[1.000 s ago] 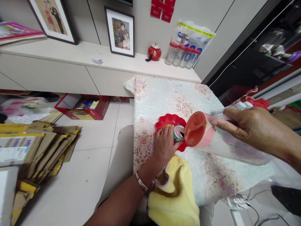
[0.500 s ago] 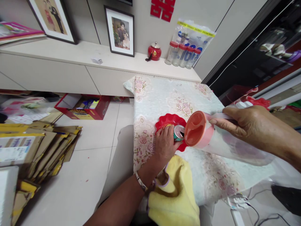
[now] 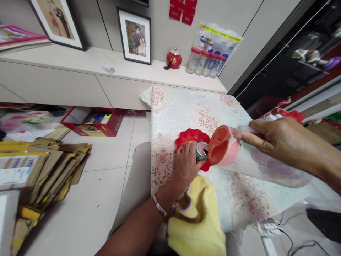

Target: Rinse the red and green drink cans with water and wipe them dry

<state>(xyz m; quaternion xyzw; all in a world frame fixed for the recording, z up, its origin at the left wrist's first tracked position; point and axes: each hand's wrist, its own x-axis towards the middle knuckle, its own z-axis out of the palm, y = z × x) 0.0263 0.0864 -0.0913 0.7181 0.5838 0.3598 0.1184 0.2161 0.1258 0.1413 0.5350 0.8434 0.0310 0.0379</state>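
Note:
My left hand (image 3: 186, 160) is wrapped round a green drink can (image 3: 201, 150) with an opened top. The can is in a red scalloped plate (image 3: 193, 134) on the table. From the right, my right hand (image 3: 274, 137) grips the handle of a clear plastic pitcher (image 3: 262, 163) with a pink lid (image 3: 220, 145). The pitcher lies tilted almost level, its lid right beside the can's top; whether they touch I cannot tell. No stream of liquid is visible. A yellow cloth (image 3: 198, 220) hangs at the table's near edge, below my left wrist.
A flowered tablecloth (image 3: 181, 106) covers the table. Behind it, a white cabinet ledge (image 3: 157, 73) bears picture frames, a red jar (image 3: 174, 59) and several red-lidded glass jars (image 3: 205, 63). Flattened cardboard (image 3: 61, 170) and a red box (image 3: 106, 124) are on the floor at left; cables (image 3: 293, 238) lie at lower right.
Both hands, the can and the pitcher keep nearly the same pose. The whole view has shifted very slightly.

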